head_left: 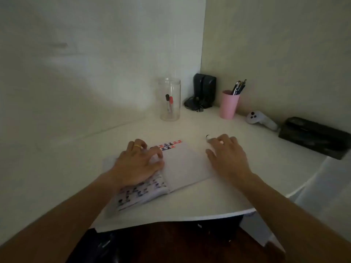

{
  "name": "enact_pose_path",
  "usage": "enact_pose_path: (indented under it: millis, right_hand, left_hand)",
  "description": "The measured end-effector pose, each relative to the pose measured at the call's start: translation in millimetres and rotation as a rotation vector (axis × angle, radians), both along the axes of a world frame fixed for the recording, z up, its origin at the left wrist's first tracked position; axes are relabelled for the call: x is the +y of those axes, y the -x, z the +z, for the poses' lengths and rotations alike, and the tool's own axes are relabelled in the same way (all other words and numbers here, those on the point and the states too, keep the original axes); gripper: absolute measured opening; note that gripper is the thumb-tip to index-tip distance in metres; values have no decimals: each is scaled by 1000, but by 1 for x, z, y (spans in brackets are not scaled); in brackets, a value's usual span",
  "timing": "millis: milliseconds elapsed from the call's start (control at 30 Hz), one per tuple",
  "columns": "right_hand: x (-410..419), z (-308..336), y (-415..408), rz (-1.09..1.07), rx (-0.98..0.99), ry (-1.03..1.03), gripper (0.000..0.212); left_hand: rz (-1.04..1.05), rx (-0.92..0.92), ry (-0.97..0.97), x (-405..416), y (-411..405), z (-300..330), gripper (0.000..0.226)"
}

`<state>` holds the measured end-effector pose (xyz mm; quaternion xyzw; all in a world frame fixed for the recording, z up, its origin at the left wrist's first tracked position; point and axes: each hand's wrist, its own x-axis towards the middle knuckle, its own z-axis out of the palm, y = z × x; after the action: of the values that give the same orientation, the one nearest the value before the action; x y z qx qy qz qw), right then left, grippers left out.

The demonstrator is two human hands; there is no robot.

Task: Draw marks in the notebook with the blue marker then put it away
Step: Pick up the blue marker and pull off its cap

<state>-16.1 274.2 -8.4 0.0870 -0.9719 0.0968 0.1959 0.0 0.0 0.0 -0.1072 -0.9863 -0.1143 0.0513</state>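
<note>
An open notebook [187, 162] lies on the white desk [190, 202]. Rows of red, blue and black marks run along the top of its right page, and more marks cover the curled left pages. My left hand [138, 164], with a ring on one finger, presses on the left pages, its fingers curled near the spine. Just right of the notebook, my right hand [227, 154] lies over a marker [208, 137]. Its fingers are closed on the marker, so only the white end pokes out and the colour is hidden.
At the back stands a clear jar [170, 99] holding a black and a red marker. A pink cup [228, 105] of pens, a black device [204, 91], a white controller [260, 120] and a black case [313, 136] stand along the right wall. The desk's front edge is near my arms.
</note>
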Motion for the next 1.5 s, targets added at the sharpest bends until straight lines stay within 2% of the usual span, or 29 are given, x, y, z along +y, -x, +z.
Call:
enact_pose_path:
  millis: [67,167,267,333,433,567,600,667,800,867,967,1033,1200,1300,1367,1500]
  right_hand:
    - [-1,3,15,-98,-77,-72,49]
    - [-11,-2,34,-98,-85,-151,48]
    - [-36,0,51,-48,-49,-119,54]
    - [-54,9,66,15,8,-49,48]
    - [-85,22,83,166,-35,279,38]
    - [-104,31,95,259,-368,1075,29]
    - [-105,29,96,263,-444,1209,27]
    - [-104,21,95,287,-549,1315,24]
    - [-101,8,96,386,-554,1346,23]
    - [-101,5,93,462,-570,1358,26]
    - [-102,4,86,565,-650,1455,32]
    - [-102,7,81,592,-647,1459,29]
    - [-102,11,78,549,-523,1487,39]
    - [-104,12,76,541,-470,1476,32]
    - [-104,13,74,561,-439,1458,30]
    - [-103,16,74,627,-442,1480,28]
  left_hand:
    - [-30,43,0,-6,17,-4,37]
    - [-56,127,43,-13,45,-11,46]
    - [-86,110,1,-22,62,-13,49]
    - [-107,115,-48,-25,66,-15,47]
    - [-125,156,-70,-28,66,-19,48]
    - [-144,157,-92,-33,65,-19,52]
    - [-147,158,-95,-33,65,-18,53]
    - [-145,181,-89,-33,66,-19,57]
    - [-119,293,-47,-28,68,-20,71]
    - [-124,383,-66,-27,69,-19,70]
    - [-163,542,-130,-26,68,-14,50]
    - [-191,572,-157,-25,65,-9,39]
    - [-221,549,-127,-21,62,-3,37]
    - [-198,521,-62,-15,57,-1,35]
    - [-217,466,-143,-13,54,0,32]
    - [-280,343,-449,-8,52,0,39]
